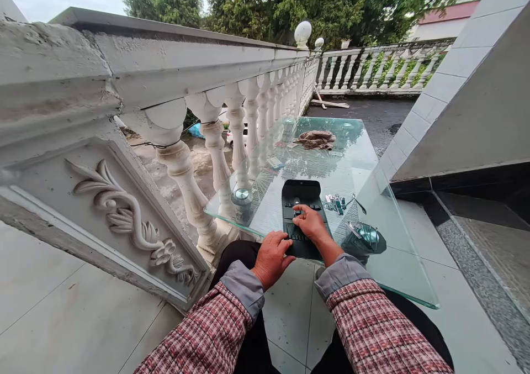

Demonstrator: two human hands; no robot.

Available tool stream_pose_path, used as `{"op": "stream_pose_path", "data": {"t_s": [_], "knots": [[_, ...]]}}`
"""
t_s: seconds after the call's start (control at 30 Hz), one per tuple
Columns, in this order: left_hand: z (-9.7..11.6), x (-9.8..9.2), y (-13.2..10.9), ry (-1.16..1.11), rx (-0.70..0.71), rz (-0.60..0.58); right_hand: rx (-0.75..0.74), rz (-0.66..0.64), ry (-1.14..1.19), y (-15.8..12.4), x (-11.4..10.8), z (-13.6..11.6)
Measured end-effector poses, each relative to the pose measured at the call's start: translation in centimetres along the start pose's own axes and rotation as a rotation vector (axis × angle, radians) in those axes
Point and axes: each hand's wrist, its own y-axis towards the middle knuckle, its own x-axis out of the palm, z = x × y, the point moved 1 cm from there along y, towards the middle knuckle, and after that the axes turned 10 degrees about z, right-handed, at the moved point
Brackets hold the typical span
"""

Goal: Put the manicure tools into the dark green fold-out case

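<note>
Red-checked sleeves (375, 321) with turned-back grey cuffs reach forward over dark-trousered legs (244, 249) to a black case (301, 190), which lies opened out on a glass table (408, 269), directly in front of the person. Its left near edge lies under the left hand (273, 257), whose fingers are held together and bent, the thumb apart; whether they grip the edge or only rest on it, I cannot tell. Over the middle of the case is the right hand (312, 225), coming in from the right, its thumb and forefinger nearly together, pinching a small silvery tool (297, 201). Slim metal pieces (295, 233) lie in the case between the two hands, too small to make out singly; the far flap sticks out beyond the right hand's fingertips.

Just right of the case is a cluster of small metal pieces (336, 203), with a thin dark tool (359, 204) beside it, and nearer the person a dark, shiny bundle (365, 237) whose contents are unclear. Farther up the glass lie a flat packet (275, 163) and a crumpled brown cloth (315, 139). A white balustrade (213, 136) runs along the left, with trees (281, 9) beyond
</note>
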Motion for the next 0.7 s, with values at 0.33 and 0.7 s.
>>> {"op": "stream_pose_path", "data": {"t_s": [0.33,0.7], "knots": [[0.03,-0.07,-0.04,-0.007,-0.001,0.000,0.040,0.037,0.090,-0.27,-0.18,0.06],[0.01,-0.07,-0.07,-0.011,-0.003,-0.005,0.016,0.006,0.086,-0.17,-0.27,0.19]]}}
